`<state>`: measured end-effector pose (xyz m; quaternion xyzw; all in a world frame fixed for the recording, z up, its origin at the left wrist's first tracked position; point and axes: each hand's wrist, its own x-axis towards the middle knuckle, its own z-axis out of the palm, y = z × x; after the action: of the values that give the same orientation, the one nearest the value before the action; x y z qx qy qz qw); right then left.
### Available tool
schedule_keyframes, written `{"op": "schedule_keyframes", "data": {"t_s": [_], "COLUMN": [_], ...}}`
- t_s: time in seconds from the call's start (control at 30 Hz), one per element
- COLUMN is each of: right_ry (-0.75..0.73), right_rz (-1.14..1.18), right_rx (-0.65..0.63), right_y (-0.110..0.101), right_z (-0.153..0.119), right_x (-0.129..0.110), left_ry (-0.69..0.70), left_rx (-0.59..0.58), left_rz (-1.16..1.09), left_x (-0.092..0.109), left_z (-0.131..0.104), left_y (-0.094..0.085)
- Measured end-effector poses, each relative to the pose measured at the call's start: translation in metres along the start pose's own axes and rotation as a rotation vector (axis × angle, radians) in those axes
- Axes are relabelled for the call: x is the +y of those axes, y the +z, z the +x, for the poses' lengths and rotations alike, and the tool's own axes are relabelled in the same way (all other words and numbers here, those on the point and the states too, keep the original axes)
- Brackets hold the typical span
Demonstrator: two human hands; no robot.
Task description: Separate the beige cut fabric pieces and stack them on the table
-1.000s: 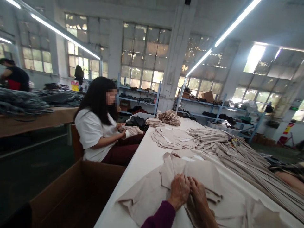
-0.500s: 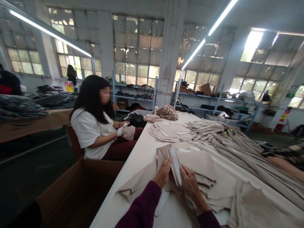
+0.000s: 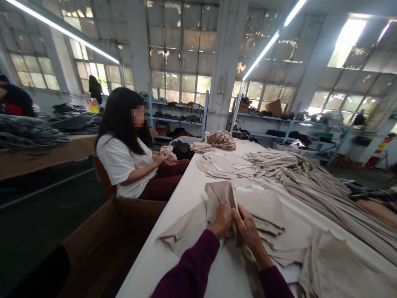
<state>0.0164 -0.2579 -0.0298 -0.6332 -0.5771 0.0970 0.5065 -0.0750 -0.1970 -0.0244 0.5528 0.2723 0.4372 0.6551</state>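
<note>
Beige fabric (image 3: 217, 194) stands raised in folds above the white table (image 3: 169, 219), with a narrow pale edge showing along it. My left hand (image 3: 222, 219) is closed on the fabric from the left side. On the right, my right hand (image 3: 247, 227) grips the same fabric, with its fingertips close to those of the left. More beige pieces (image 3: 266, 207) lie flat just beyond and beside my hands. A crumpled beige piece (image 3: 338, 260) rests at the near right.
A seated person (image 3: 124, 153) holds a light cloth left of the table. An open cardboard box (image 3: 124, 231) stands at the table's left edge. Long beige strips (image 3: 322, 186) and stacked pieces (image 3: 221, 140) lie farther back. Another person's arm (image 3: 378, 211) shows at the right.
My hands have come closer together, and the white strip between them now shows only as a thin edge. The seated person's hands have moved together around the cloth. The view has shifted slightly.
</note>
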Motion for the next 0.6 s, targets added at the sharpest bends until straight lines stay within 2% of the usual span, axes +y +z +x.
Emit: {"op": "schedule_keyframes", "data": {"t_s": [0.1,0.2,0.33,0.4,0.47,0.6], "right_ry": [0.119,0.218,0.323,0.334,0.330,0.315], "right_rz": [0.170,0.238,0.364,0.429,0.463,0.442], "right_rx": [0.053,0.124,0.167,0.140,0.107,0.112], "right_y": [-0.003,-0.006,-0.004,-0.001,0.000,0.001], "right_z": [0.002,0.001,-0.001,-0.002,-0.002,-0.001], "right_x": [0.001,0.013,0.024,0.022,0.018,0.011], "left_ry": [0.080,0.107,0.079,0.041,0.010,-0.027], "left_rx": [0.062,0.166,0.277,0.245,0.157,0.008], "left_rz": [0.154,0.256,0.274,0.239,0.191,0.099], "left_x": [0.004,0.005,0.006,0.007,0.005,-0.002], "left_z": [-0.005,-0.006,0.002,0.005,0.006,0.002], "left_y": [0.008,0.012,0.006,0.000,-0.003,0.000]}}
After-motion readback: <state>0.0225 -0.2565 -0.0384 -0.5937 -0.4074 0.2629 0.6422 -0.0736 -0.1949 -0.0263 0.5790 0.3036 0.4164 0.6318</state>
